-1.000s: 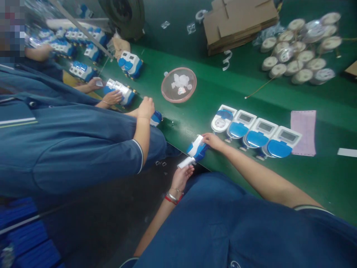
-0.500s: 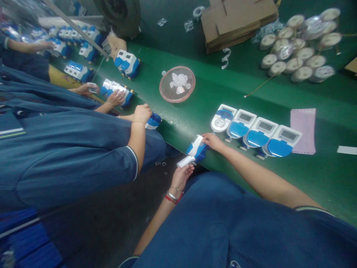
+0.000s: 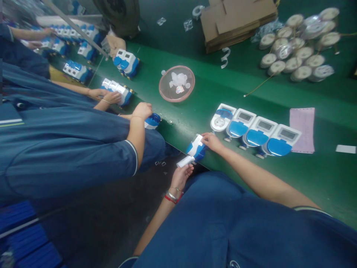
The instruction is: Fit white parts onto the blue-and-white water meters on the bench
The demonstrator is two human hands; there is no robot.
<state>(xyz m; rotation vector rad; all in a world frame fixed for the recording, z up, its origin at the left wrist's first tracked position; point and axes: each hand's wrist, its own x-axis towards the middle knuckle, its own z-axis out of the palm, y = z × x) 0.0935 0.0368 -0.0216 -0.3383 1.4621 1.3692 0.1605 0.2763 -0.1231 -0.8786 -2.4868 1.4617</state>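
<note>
At the bench edge lies a white and blue water meter (image 3: 196,146). My right hand (image 3: 212,142) is closed on its right side, with thumb and fingers at the white housing. Below it my left hand (image 3: 182,175) is closed around a white plastic piece (image 3: 185,161), palm turned up, close to the meter's lower end. What the piece is exactly I cannot make out. To the right of my right hand stands a row of several similar meters (image 3: 240,123); the leftmost has its blue lid raised, showing the round dial.
A round pinkish tray (image 3: 160,89) with small clear pieces lies ahead. Flattened cardboard (image 3: 240,22) and many wound white coils (image 3: 301,67) sit at the back. A pink sheet (image 3: 302,130) lies right. At left, a co-worker's hand (image 3: 142,111) is on another meter.
My hands stay nearly where they were; the meter beneath my right hand has tilted slightly. At far left, a co-worker's hand holding a pale piece has moved right to a row of meters.
</note>
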